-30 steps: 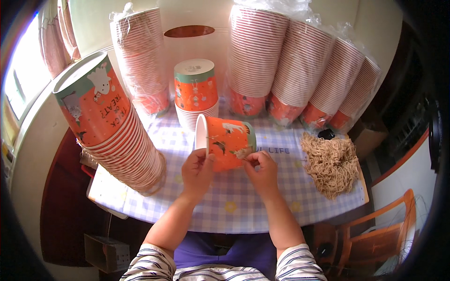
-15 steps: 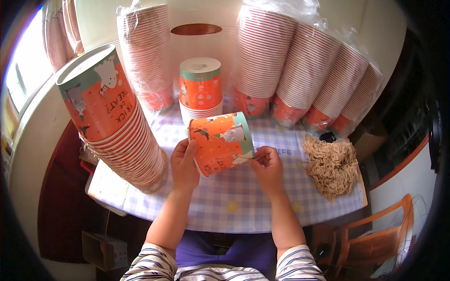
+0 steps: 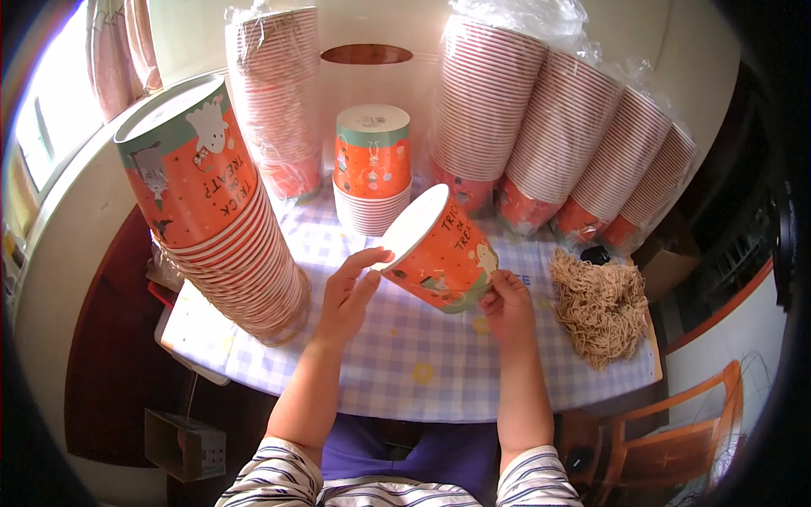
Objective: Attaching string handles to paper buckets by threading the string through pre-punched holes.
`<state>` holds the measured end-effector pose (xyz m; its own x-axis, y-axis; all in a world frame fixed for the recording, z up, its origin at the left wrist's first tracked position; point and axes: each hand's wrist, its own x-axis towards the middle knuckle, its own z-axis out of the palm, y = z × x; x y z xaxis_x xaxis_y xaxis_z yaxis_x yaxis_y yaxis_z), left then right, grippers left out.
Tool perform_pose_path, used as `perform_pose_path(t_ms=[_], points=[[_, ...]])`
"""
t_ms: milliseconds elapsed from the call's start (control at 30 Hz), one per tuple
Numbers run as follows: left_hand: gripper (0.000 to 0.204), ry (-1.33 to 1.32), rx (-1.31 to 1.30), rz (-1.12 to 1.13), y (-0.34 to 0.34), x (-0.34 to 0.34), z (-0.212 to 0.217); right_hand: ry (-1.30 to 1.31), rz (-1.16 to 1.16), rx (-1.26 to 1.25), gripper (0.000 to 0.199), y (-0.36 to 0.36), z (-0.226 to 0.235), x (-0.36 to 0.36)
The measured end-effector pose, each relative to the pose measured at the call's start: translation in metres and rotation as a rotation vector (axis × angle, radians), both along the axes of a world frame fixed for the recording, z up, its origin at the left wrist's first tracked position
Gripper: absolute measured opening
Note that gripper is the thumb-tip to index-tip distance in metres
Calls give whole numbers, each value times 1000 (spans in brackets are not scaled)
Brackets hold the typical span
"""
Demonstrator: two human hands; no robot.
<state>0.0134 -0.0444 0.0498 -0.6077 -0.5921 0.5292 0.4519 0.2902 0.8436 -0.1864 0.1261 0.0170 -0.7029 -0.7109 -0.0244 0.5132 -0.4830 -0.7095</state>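
Above the middle of the table I hold an orange and green paper bucket (image 3: 448, 255) with printed animals and a white inside. It lies tilted on its side, its open rim toward the upper left and its base toward the lower right. My left hand (image 3: 348, 291) is at the rim, fingertips touching the edge and thumb just below. The fingers of my right hand (image 3: 509, 304) are closed on the green base end. Behind the bucket, a short upside-down stack of matching buckets (image 3: 372, 160) stands on the table.
A tall upside-down bucket stack (image 3: 211, 203) leans at the left. Plastic-wrapped stacks (image 3: 490, 101) stand at the back right, and another wrapped stack (image 3: 274, 93) at the back left. A heap of beige cord (image 3: 600, 308) lies right on the checked tablecloth (image 3: 397, 380). A wooden chair (image 3: 676, 439) is lower right.
The bucket has turned so that its open rim and white inside now face up and left. My left hand has shifted to the rim; my right hand has moved slightly right with the base.
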Motion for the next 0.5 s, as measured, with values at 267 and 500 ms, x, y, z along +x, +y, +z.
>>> perform_pose_path(t_ms=[267,500], points=[[23,-176,-84,-37,1,-4,-4,-223,81,10,9,2,2,-9],[19,-168,-89,-9,6,-5,-1,-224,126,48,10,2,-6,-14]])
